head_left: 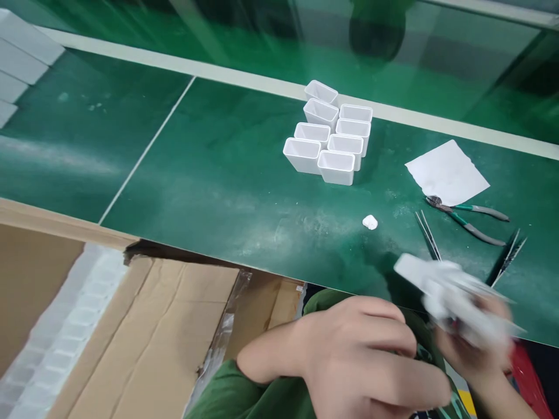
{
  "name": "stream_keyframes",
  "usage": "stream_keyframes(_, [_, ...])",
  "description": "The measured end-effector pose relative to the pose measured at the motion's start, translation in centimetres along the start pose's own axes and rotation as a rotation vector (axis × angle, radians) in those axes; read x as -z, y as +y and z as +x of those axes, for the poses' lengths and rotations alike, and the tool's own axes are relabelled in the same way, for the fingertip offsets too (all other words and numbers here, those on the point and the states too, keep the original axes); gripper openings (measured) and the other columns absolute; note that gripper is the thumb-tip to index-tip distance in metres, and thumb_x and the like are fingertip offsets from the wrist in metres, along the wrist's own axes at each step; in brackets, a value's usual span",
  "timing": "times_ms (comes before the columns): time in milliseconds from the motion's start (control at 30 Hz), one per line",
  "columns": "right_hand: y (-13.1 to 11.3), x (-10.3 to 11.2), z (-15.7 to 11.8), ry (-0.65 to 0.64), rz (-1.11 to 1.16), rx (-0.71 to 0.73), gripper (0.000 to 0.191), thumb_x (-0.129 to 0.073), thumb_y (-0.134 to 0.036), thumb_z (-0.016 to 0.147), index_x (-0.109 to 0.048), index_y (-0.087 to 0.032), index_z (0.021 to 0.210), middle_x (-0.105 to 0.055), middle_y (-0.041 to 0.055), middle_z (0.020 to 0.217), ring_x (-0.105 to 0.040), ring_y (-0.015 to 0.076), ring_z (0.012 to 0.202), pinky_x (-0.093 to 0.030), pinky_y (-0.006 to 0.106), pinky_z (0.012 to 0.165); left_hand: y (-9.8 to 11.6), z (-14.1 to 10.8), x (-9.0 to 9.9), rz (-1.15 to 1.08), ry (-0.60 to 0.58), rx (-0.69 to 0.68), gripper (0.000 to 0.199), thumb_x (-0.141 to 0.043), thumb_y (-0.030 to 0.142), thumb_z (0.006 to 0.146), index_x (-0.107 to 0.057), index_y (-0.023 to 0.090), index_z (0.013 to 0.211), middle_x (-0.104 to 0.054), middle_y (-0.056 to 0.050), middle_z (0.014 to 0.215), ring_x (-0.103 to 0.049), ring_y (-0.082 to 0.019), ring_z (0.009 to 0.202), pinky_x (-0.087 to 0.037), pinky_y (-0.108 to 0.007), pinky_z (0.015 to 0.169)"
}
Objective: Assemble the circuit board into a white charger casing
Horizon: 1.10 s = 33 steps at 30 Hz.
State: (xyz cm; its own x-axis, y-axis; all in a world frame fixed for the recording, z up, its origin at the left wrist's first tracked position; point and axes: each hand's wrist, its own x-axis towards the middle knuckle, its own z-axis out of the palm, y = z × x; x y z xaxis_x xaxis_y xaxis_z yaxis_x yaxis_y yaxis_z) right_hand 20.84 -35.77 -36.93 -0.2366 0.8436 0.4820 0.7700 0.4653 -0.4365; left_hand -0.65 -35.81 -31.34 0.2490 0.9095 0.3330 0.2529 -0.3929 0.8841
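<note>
My right hand (493, 343) is closed around a white object (454, 291), smeared by motion so its kind does not show. Thin pointed edges stick out at its right side. In front of my body, my left hand (362, 355) has its fingers curled, back of the hand up; whatever is in them is hidden. Just beyond the right hand lie silver tweezers (428, 235), with a dark pair of tweezers (506, 259) to their right. Green-and-grey cutting pliers (469, 220) rest partly against a white paper sheet (449, 171). A small white lump (370, 222) lies left of them.
Several white rectangular cups (336, 167) stand in two rows on the green bench (218, 174). Pale boxes (26, 49) are at the far left. Below the bench edge are an open cardboard box (152, 337) and bubble wrap (74, 320). A pale strip (244, 84) borders the back.
</note>
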Motion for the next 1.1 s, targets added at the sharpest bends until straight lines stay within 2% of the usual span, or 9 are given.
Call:
stream_keyframes(100, [-0.2,-0.8,0.2,-0.093,0.013,0.104,0.023,-0.052,-0.005,0.087,-0.066,-0.014,0.102,-0.066,0.0116,0.091,-0.066,0.0242,0.087,-0.061,0.039,0.07,-2.6,1.2,0.9,-0.06,-0.005,-0.188,0.013,-0.053,0.028,0.097,-0.066,0.027,0.099,-0.063,0.001,0.068,-0.06,-0.013,0.056,-0.06,-0.029,0.061])
stream_keyframes(133, [-0.2,-1.0,0.3,-0.121,0.02,0.115,0.029,-0.051,-0.002,0.085,-0.064,-0.016,0.107,-0.065,0.0119,0.093,-0.065,0.0256,0.091,-0.06,0.04,0.072,-3.4,1.8,1.0,-0.075,-0.001,-0.304,0.017,-0.055,0.027,0.096,-0.064,0.026,0.111,-0.067,-0.001,0.077,-0.064,-0.014,0.064,-0.06,-0.029,0.062])
stream_keyframes(200, [-0.3,-1.1,0.4,-0.158,0.042,0.085,0.037,-0.051,-0.001,0.085,-0.059,-0.018,0.117,-0.063,0.0129,0.099,-0.064,0.0278,0.098,-0.059,0.042,0.077,-4.9,2.8,1.1,-0.08,0.053,-0.362,0.041,-0.059,0.032,0.094,-0.053,0.021,0.133,-0.069,-0.009,0.1,-0.069,-0.019,0.088,-0.061,-0.034,0.075])
stream_keyframes(300, [-0.4,-1.0,0.3,-0.164,0.172,-0.003,0.049,-0.056,-0.009,0.087,-0.047,-0.021,0.134,-0.059,0.0162,0.118,-0.06,0.0306,0.113,-0.057,0.046,0.088,-6.2,3.7,0.5,-0.019,-0.15,-0.215,0.079,-0.068,0.055,0.084,-0.036,0.02,0.148,-0.058,-0.017,0.134,-0.057,-0.03,0.125,-0.053,-0.045,0.101])
stream_keyframes(367, [-0.5,-0.7,0.2,-0.127,0.277,-0.07,0.058,-0.062,-0.014,0.087,-0.04,-0.021,0.141,-0.055,0.0175,0.129,-0.056,0.0308,0.121,-0.055,0.047,0.095,-6.6,3.8,-0.1,0.022,-0.323,-0.105,0.087,-0.071,0.056,0.08,-0.031,0.023,0.149,-0.051,-0.016,0.144,-0.05,-0.03,0.133,-0.048,-0.046,0.108])
stream_keyframes(467, [-0.6,-0.2,0.3,-0.111,0.319,-0.132,0.061,-0.066,-0.015,0.086,-0.04,-0.021,0.141,-0.057,0.0165,0.131,-0.058,0.0276,0.12,-0.052,0.045,0.1,-7.0,3.5,-0.6,0.036,-0.394,-0.002,0.078,-0.074,0.046,0.082,-0.034,0.029,0.146,-0.056,-0.01,0.14,-0.055,-0.027,0.128,-0.05,-0.042,0.106])
stream_keyframes(633, [-0.9,0.1,0.8,-0.117,0.276,-0.125,0.051,-0.061,-0.009,0.088,-0.046,-0.02,0.137,-0.068,0.0126,0.116,-0.065,0.0232,0.109,-0.056,0.038,0.093,-7.1,3.1,-0.2,0.049,-0.392,-0.006,0.066,-0.072,0.041,0.085,-0.04,0.03,0.141,-0.063,-0.007,0.131,-0.062,-0.024,0.119,-0.053,-0.037,0.1])
stream_keyframes(900, [0.0,1.2,0.9,-0.017,0.164,-0.103,0.051,-0.059,-0.004,0.086,-0.05,-0.019,0.134,-0.066,0.0141,0.118,-0.064,0.0271,0.11,-0.055,0.042,0.09,-7.0,2.3,-0.1,0.141,-0.236,-0.125,0.048,-0.071,0.031,0.086,-0.05,0.021,0.128,-0.07,-0.011,0.113,-0.069,-0.025,0.103,-0.059,-0.036,0.085])
stream_keyframes(1100, [1.2,-0.4,3.0,-0.21,-0.134,-0.113,0.043,-0.044,-0.001,0.084,-0.059,-0.014,0.122,-0.062,0.0151,0.103,-0.061,0.0302,0.099,-0.057,0.045,0.08,-7.2,2.0,-0.4,0.132,-0.167,-0.173,0.033,-0.061,0.017,0.09,-0.052,0.019,0.122,-0.071,-0.01,0.1,-0.069,-0.022,0.094,-0.059,-0.032,0.074])
